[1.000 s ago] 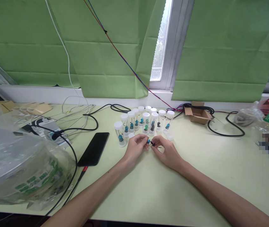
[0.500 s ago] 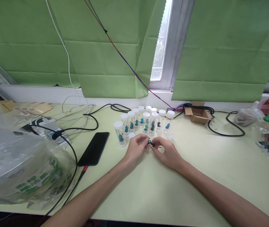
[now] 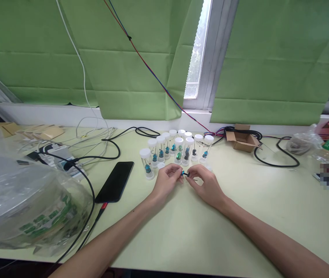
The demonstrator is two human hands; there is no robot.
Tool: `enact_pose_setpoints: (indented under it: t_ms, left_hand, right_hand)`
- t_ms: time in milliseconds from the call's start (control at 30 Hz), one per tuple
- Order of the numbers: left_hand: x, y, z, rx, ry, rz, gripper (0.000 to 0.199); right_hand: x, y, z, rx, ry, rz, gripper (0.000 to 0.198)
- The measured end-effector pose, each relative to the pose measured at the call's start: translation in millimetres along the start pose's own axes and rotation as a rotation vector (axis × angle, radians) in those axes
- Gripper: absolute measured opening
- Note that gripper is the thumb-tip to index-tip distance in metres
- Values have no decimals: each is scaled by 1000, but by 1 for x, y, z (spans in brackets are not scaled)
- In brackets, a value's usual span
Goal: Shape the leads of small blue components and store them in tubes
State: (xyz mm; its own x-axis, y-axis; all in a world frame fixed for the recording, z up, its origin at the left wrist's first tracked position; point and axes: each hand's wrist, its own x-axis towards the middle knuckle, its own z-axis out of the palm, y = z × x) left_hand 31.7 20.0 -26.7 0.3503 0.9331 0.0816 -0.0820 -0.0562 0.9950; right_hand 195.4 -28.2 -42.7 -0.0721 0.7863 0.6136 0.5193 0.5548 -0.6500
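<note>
Over the table, my left hand (image 3: 166,181) pinches a small blue-and-black part (image 3: 183,173) between thumb and fingers. From the other side, my right hand (image 3: 209,187) is closed, its thumb and fingertips at the black stem end of the same part. A thin pale piece also shows by the right fingers, too small to name. Just beyond both hands stand several clear tubes (image 3: 147,166) with white caps, upright, with blue, green or dark pieces inside. Close to my left hand lies a small white cap (image 3: 161,165), partly hidden.
Left of my arm lies a black phone (image 3: 114,182) with a cable plugged in. A large plastic bag (image 3: 31,204) fills the table's left side. An open cardboard box (image 3: 243,142) and black cable (image 3: 282,165) sit at the back right.
My right hand has shifted slightly up and to the right, its fingers now nearer the end of the black stem. My left hand stays almost still.
</note>
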Motion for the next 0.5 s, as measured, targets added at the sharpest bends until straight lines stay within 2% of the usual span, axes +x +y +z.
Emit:
enact_pose_setpoints:
  t_ms: [300,500]
  left_hand:
    - [-1,-1,3,-128,46,-108,25]
    - [-2,2,3,-182,29,-145,22]
  right_hand:
    - [-1,5,1,32,38,41,11]
    - [0,5,0,96,60,102,11]
